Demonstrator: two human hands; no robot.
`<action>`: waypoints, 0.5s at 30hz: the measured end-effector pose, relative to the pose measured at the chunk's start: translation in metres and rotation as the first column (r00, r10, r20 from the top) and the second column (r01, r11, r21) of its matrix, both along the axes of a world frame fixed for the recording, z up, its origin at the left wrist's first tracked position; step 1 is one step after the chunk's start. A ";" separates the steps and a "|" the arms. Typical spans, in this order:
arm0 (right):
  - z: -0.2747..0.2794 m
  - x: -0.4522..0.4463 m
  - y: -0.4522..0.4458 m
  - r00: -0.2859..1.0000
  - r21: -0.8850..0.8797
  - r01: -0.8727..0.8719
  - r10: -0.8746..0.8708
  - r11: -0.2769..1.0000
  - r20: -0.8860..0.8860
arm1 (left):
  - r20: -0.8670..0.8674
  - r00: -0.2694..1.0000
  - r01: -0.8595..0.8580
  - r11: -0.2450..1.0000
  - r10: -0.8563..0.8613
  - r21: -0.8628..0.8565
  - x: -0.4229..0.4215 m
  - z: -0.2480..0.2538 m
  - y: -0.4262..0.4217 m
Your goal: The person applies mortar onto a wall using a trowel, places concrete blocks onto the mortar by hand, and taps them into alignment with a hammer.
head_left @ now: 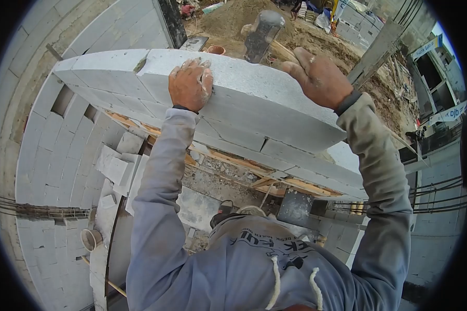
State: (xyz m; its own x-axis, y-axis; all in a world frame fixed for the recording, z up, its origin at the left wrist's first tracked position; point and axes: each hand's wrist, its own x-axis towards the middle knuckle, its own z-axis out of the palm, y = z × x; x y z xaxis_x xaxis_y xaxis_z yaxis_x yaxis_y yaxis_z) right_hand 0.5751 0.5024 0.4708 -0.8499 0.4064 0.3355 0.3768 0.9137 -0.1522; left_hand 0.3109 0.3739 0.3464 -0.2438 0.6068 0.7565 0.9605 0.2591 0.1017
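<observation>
My left hand [191, 85] rests on the upper edge of a light grey aerated concrete block [244, 103], its dusty fingers bent over the top. The block lies in the top course of a wall, and its right end stops short of the wall's end. My right hand [323, 80] is closed around the wooden handle of a rubber mallet [264, 36]. The mallet's dark, dust-covered head is raised above the far side of the block. Part of the handle is hidden behind my fingers.
Wooden boards [233, 160] run along the wall's near side. Below left are broken block pieces [117, 168] and a bucket [91, 239]. Beyond the wall, a wooden post [379, 52] leans on the right, near a soil heap [228, 20]. Steel bars [436, 189] project at right.
</observation>
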 end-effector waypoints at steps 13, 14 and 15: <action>-0.042 0.143 -0.049 0.831 -0.425 0.124 -0.328 0.897 -0.450 | 0.058 0.997 0.047 0.993 -0.041 -0.106 0.002 0.015 -0.002; -0.056 0.167 -0.057 0.764 -0.542 0.096 -0.411 0.835 -0.497 | 0.054 0.996 0.074 0.992 -0.069 -0.105 0.004 0.018 -0.001; -0.074 0.189 -0.064 0.688 -0.646 0.049 -0.494 0.762 -0.531 | 0.115 0.993 -0.001 0.988 0.019 -0.153 0.007 0.021 0.001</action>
State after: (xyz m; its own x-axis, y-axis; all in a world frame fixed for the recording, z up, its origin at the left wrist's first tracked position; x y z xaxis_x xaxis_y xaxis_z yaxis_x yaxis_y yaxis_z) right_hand 0.7644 0.4383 0.3972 -0.3222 0.8702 0.3727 0.1942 0.4461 -0.8737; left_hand 0.3176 0.3747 0.3669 -0.3316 0.7099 0.6214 0.9416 0.2901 0.1710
